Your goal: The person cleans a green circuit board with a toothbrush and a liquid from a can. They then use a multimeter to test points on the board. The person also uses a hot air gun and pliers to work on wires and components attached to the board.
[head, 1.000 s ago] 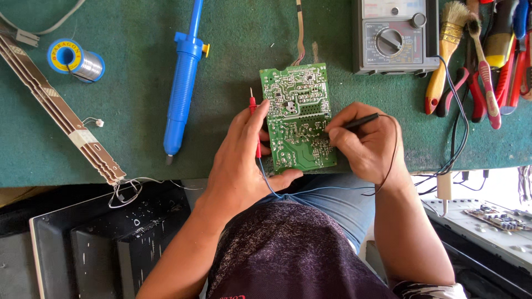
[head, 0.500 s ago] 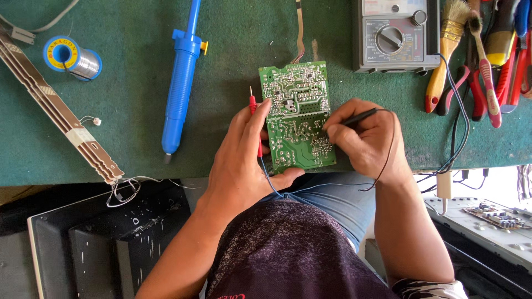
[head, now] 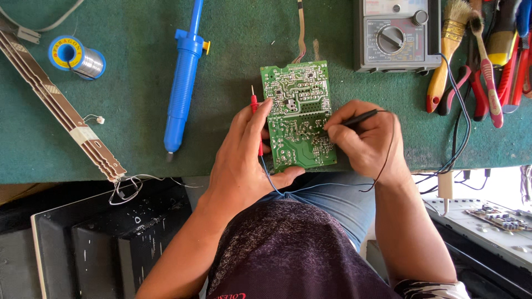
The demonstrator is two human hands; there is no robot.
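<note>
Nothing shifted; hands (head: 244,160) steady green circuit board (head: 299,113), solder-side up.

Both forearms reach forward from the lap, elbows tucked near the torso. Left hand (head: 244,160) lies palm down, fingers extended, thumb hooked inward. Right hand (head: 366,141) curls into a pen-style pinch, wrist bent slightly inward.

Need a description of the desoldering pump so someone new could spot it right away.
Start at the green mat that covers the bench, then look left of the green circuit board that the hands are probing. The desoldering pump lies there lengthwise, nozzle toward the person. It is the only all-blue, syringe-shaped tool, with a small yellow button on its side.
</note>
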